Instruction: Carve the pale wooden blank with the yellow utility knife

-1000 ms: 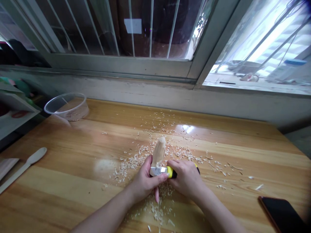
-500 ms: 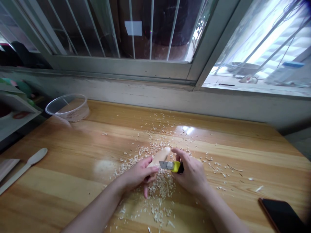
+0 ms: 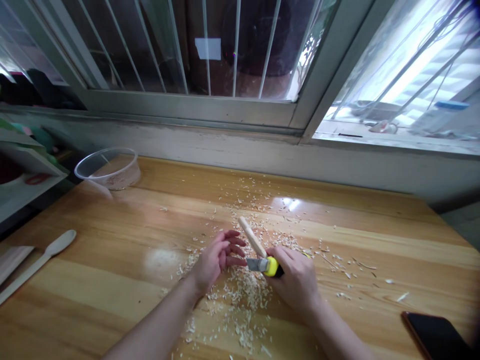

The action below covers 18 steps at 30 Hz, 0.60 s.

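My right hand (image 3: pixel 296 275) is wrapped round a yellow and black utility knife (image 3: pixel 271 266), its blade out and pointing left. The same hand also holds the lower end of a pale piece of wood (image 3: pixel 252 237), which tilts up and to the left above the table. My left hand (image 3: pixel 217 257) has its fingers apart and holds nothing; its fingertips are close to the blade tip and left of the wood. Pale wood shavings (image 3: pixel 249 295) lie scattered under and around both hands.
On the wooden table (image 3: pixel 112 275), a clear plastic tub (image 3: pixel 120 172) stands at the back left. A wooden spoon (image 3: pixel 47 255) and a flat wood piece (image 3: pixel 13 260) lie at the left. A phone (image 3: pixel 435 332) lies at the front right. Behind is a barred window.
My left hand has let go of the wood and opened. The wood is now held in my right hand beside the knife and leans to the left instead of the right.
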Available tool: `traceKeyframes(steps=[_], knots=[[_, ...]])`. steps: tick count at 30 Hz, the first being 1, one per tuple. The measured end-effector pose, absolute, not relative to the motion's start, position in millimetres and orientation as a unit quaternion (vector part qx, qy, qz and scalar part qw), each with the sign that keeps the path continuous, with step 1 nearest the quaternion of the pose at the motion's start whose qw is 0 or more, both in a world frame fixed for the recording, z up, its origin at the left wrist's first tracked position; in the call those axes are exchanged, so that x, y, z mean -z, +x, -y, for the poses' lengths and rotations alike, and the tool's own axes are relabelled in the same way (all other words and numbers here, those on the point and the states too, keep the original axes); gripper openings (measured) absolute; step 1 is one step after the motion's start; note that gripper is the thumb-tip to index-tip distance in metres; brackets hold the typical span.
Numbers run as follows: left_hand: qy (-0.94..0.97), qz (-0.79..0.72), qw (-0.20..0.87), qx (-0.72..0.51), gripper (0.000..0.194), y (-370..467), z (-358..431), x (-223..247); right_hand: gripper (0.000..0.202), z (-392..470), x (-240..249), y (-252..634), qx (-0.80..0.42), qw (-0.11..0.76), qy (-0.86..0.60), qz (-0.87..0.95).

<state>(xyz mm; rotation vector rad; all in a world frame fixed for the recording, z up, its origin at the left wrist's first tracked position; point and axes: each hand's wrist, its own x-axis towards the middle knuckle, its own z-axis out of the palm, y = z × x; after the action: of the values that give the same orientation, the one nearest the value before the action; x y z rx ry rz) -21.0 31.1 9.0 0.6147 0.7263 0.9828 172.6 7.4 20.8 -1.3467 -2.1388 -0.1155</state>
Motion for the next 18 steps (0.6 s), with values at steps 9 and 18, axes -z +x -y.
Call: traceKeyframes(steps=[9,18], knots=[[0.309,-0.366,0.766,-0.430,0.044,-7.2,-21.4,-6.4,0.008,6.4,-19.7,143.6,0.005,0.292,-0.443,0.848],[0.287,-0.342,0.783,-0.433,0.041,-8.9,-15.2,-10.0,0.007,-7.1,-15.8,166.7,0.042,0.275,-0.554,0.784]])
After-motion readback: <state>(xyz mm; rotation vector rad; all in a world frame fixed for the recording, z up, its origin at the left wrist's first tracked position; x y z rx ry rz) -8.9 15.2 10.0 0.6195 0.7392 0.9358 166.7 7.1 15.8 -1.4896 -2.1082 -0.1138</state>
